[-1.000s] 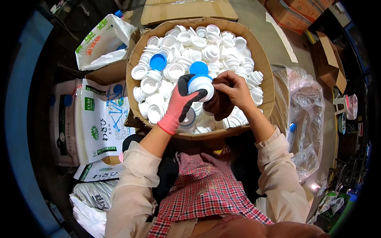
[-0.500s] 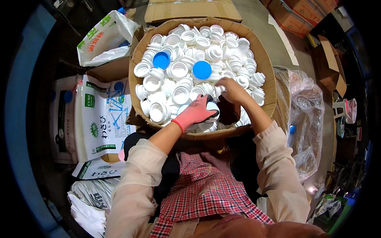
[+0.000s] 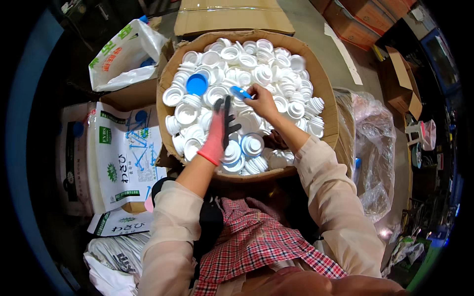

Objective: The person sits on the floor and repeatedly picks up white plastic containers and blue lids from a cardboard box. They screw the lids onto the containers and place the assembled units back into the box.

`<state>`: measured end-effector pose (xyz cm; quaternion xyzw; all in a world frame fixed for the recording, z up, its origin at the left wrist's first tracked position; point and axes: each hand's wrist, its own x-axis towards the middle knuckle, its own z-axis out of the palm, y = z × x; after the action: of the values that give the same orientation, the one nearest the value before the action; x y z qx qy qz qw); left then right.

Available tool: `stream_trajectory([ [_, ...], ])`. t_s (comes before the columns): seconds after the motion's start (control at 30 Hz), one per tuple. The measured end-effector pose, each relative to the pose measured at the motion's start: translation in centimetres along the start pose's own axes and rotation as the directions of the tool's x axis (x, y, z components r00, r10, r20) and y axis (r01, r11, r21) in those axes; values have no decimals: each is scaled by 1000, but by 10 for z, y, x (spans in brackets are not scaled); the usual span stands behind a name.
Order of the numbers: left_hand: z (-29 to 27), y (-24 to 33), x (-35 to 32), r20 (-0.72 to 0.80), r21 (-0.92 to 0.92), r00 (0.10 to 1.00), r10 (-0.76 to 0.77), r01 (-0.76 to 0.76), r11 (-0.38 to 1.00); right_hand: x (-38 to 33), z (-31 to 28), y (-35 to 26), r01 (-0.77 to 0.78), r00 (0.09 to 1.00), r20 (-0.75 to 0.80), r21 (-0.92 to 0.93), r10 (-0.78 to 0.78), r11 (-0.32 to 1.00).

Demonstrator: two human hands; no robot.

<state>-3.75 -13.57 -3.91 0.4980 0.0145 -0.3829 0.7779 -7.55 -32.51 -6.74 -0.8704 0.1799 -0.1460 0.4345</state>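
Observation:
A cardboard box (image 3: 324, 84) in front of me is heaped with white plastic screw caps (image 3: 262, 74). My bare right hand (image 3: 262, 102) pinches a round blue lid (image 3: 240, 92) by its edge, tilted above the heap. Over the caps to its left, my left hand (image 3: 219, 129) wears a pink and black glove; its fingers stretch forward, apart, with nothing in them. Another blue lid (image 3: 197, 84) lies flat among the caps beyond it. Below my right wrist sits a dark brown thing (image 3: 275, 140), mostly covered, whose kind I cannot make out.
A white plastic bag (image 3: 126, 56) and a printed white sack (image 3: 123, 143) stand left of the box. Clear plastic wrapping (image 3: 373, 148) lies to the right. Beyond the box is a flat cardboard piece (image 3: 232, 17); an open carton (image 3: 402, 79) stands farther right.
My right hand has moved left and taken up the blue lid from the heap. My left hand has let go of the caps near the front edge, shifted left and straightened its fingers.

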Motion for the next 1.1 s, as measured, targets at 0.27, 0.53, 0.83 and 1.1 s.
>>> stream_trajectory([
  [0.27, 4, 42, -12, 558, -481, 830, -1, 324, 815, -36, -98, 37, -149, 986, -26, -596, 167, 789],
  [0.53, 23, 56, -21, 643, -446, 764, 56, 314, 838, -51, -106, 92, -234, 944, -20, -744, 330, 626],
  [0.83, 23, 55, -12, 718, -464, 687, 115, 349, 814, -66, -155, -55, -127, 979, 191, 283, 74, 951],
  [1.1, 30, 60, -33, 352, 132, 935, -45, -2, 991, -95, -118, -101, 718, 694, 368, -414, -618, 560],
])
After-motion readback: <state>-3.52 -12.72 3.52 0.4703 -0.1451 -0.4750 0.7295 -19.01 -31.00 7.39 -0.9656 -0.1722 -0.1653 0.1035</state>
